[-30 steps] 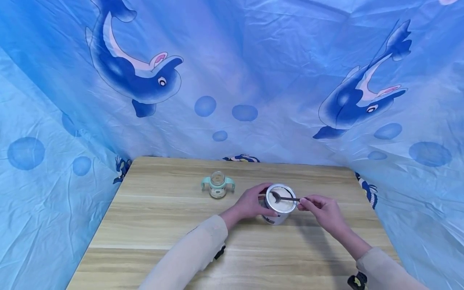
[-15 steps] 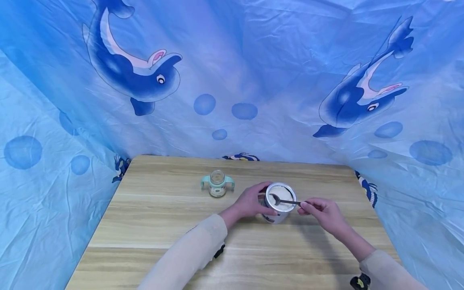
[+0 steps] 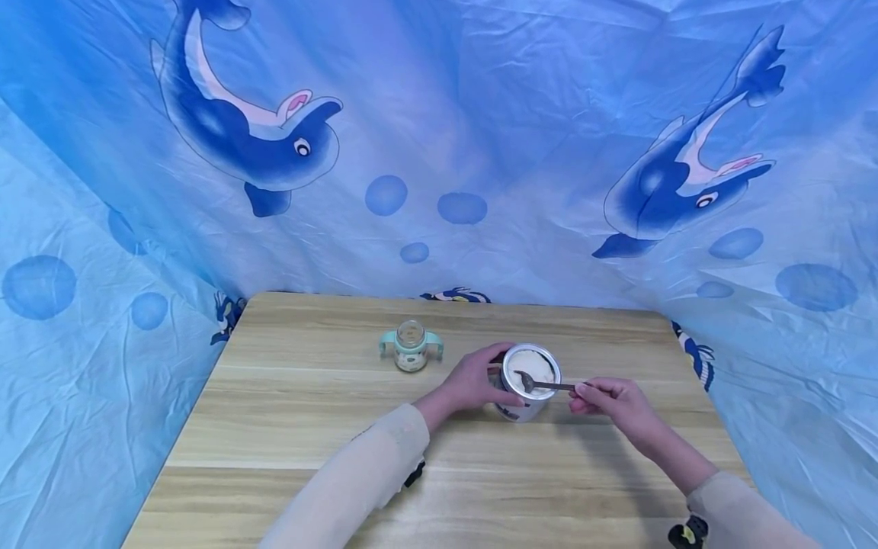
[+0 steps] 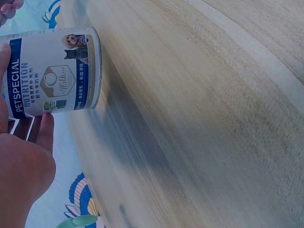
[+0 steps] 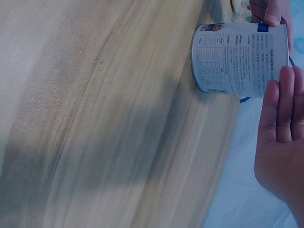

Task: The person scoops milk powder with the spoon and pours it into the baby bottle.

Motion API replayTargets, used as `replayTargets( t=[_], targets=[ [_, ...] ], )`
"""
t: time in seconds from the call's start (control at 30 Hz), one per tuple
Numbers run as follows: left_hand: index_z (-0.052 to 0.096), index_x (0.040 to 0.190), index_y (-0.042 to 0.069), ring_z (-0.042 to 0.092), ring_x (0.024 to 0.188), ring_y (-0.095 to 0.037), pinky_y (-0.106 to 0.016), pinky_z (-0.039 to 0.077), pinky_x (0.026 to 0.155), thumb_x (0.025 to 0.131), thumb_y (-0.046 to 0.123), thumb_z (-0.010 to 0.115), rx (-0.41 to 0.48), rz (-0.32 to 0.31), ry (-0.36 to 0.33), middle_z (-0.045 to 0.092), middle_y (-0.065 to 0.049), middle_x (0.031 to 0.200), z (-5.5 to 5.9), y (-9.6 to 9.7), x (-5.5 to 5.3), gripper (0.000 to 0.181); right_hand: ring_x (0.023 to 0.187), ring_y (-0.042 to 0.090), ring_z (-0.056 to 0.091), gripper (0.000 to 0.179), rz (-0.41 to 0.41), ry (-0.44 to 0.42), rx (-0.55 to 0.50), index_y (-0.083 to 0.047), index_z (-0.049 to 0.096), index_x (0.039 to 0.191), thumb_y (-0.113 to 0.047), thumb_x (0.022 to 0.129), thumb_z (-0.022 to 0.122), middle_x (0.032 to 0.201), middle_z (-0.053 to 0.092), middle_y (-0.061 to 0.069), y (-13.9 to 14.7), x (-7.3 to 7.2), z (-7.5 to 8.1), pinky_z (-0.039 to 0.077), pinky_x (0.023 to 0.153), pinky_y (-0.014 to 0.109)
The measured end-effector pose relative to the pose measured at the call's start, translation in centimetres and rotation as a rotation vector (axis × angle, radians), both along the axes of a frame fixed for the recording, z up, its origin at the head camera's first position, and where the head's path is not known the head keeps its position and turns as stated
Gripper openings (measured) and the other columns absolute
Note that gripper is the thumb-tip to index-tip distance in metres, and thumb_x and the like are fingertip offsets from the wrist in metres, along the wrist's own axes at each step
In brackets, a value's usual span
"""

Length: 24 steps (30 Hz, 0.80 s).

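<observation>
The left hand (image 3: 473, 381) grips the likely stiff can (image 3: 524, 410) round its wall, a sound hold, on the table (image 3: 295, 427), while the right hand (image 3: 620, 408) pinches the light-looking spoon (image 3: 547, 386) by its handle.

An open white can (image 3: 517, 412), silver-rimmed and printed in dark blue, is held upright between four and five o'clock from the head view's centre. Pale powder (image 3: 539, 368) is contained inside. A dark spoon (image 3: 546, 386) is held across the rim, its handle toward three o'clock.
</observation>
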<state>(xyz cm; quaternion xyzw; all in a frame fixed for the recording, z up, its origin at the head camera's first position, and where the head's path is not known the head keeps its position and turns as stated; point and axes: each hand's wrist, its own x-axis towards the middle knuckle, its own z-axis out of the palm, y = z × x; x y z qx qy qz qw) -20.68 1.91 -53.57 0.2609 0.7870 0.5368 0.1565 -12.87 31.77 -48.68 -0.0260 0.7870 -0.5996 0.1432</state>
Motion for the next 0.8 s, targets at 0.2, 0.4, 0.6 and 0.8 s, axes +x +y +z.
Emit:
replayTargets(
  t=[0.2,0.4,0.6,0.8],
  targets=[
    [0.049,0.159,0.026,0.059,0.138,-0.019,-0.03,0.05,0.113,0.072,0.027,0.102,0.005,-0.005,-0.009,0.059,0.005,0.152,-0.12,0.01,-0.1,0.101,0.092,0.015,0.078,0.034,-0.007,-0.142,-0.122,0.011,0.072,0.115,-0.019,0.113,0.057,0.097,0.079,0.005,0.26,-0.05,-0.27,0.065,0.091,0.033],
    [0.048,0.16,0.026,0.058,0.139,-0.019,-0.03,0.049,0.114,0.072,0.029,0.102,-0.002,-0.007,-0.005,0.058,0.005,0.154,-0.18,0.03,-0.16,0.102,0.089,0.012,0.076,0.026,-0.059,-0.211,-0.173,-0.006,0.076,0.106,-0.019,0.113,0.055,0.093,0.079,0.001,0.01,0.02,-0.35,0.065,0.09,0.033],
    [0.048,0.16,0.026,0.058,0.139,-0.019,-0.032,0.049,0.115,0.073,0.032,0.101,-0.011,-0.008,0.007,0.058,0.004,0.154,-0.29,-0.01,-0.26,0.103,0.087,0.011,0.075,0.025,-0.119,-0.248,-0.215,-0.008,0.077,0.103,-0.017,0.112,0.056,0.091,0.078,0.001,-0.19,0.0,-0.44,0.065,0.089,0.032],
    [0.047,0.161,0.026,0.058,0.139,-0.018,-0.033,0.049,0.115,0.073,0.034,0.101,-0.024,-0.01,0.017,0.057,0.005,0.154,-0.33,0.0,-0.31,0.104,0.086,0.011,0.075,0.027,-0.141,-0.286,-0.295,-0.011,0.079,0.101,-0.016,0.113,0.055,0.091,0.078,0.001,-0.04,0.07,-0.67,0.065,0.09,0.031]
  ],
)
